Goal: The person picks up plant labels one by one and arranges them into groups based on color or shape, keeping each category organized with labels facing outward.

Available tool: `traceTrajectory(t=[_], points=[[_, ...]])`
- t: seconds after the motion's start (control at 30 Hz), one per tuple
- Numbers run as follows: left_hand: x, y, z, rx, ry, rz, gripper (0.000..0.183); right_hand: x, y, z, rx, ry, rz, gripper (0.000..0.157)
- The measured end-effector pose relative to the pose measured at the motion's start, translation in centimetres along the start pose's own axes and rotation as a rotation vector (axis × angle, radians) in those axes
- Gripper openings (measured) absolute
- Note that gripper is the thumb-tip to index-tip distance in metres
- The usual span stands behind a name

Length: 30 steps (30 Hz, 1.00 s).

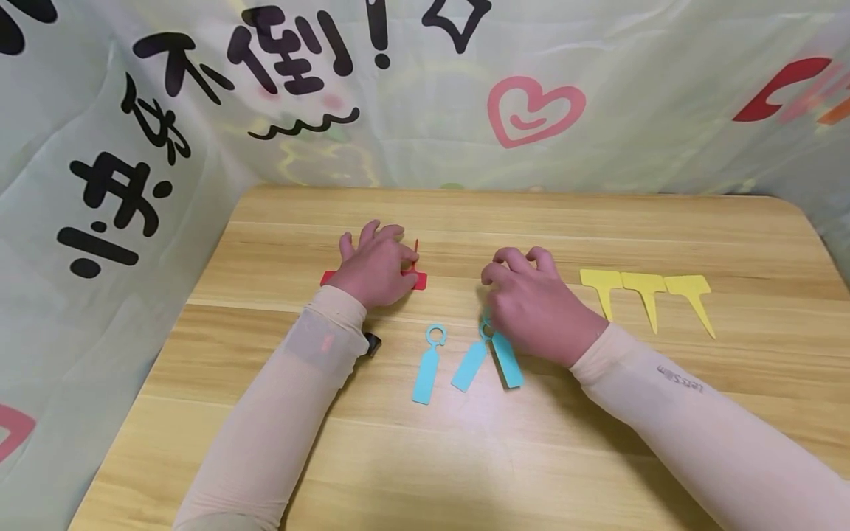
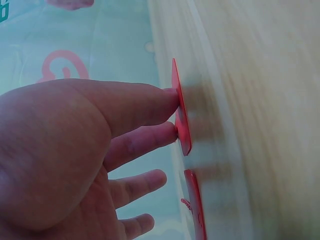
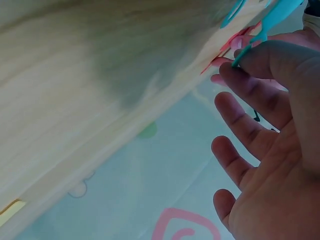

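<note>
My left hand (image 1: 375, 269) is over the far left of the table, its thumb and index finger pinching a thin red T-shaped tag (image 2: 183, 120). Another red tag (image 2: 196, 207) lies beside it, mostly covered by the hand in the head view. My right hand (image 1: 541, 310) holds a light-blue loop tag (image 1: 508, 361) by its ring end, between thumb and index finger; its other fingers are loosely bent. That tag is tilted, casting a shadow on the table. To its left lie a second blue tag (image 1: 470, 366) and a third blue tag (image 1: 426, 376).
Three yellow T-shaped tags stand in a row at the right, the middle yellow tag (image 1: 643, 283) among them, stems toward me. The wooden table (image 1: 372, 457) meets a printed cloth (image 1: 425, 147) along its back and left sides.
</note>
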State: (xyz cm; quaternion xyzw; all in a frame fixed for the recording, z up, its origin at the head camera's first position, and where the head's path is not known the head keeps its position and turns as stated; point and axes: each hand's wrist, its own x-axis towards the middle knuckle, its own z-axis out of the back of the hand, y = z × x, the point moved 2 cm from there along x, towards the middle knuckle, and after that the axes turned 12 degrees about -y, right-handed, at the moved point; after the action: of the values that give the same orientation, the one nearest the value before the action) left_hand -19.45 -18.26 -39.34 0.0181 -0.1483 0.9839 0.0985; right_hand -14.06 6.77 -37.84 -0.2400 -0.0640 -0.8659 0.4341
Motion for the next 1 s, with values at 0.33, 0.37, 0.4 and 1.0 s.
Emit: traceTrajectory(t=[0.33, 0.37, 0.4, 1.0], points=[[0.0, 0.1, 0.0, -0.014, 0.0, 0.005, 0.014, 2.0, -0.8, -1.0, 0.02, 0.053, -0.072, 0.024], [0.0, 0.1, 0.0, -0.015, 0.0, 0.005, 0.015, 2.2, -0.9, -1.1, 0.021, 0.057, -0.077, 0.023], [0.1, 0.1, 0.0, -0.014, 0.0, 0.004, 0.015, 2.4, -1.0, -1.1, 0.023, 0.059, -0.086, 0.021], [-0.1, 0.0, 0.2, -0.012, -0.008, -0.002, 0.009, 4.9, -2.8, -2.8, 0.016, 0.103, -0.172, 0.013]])
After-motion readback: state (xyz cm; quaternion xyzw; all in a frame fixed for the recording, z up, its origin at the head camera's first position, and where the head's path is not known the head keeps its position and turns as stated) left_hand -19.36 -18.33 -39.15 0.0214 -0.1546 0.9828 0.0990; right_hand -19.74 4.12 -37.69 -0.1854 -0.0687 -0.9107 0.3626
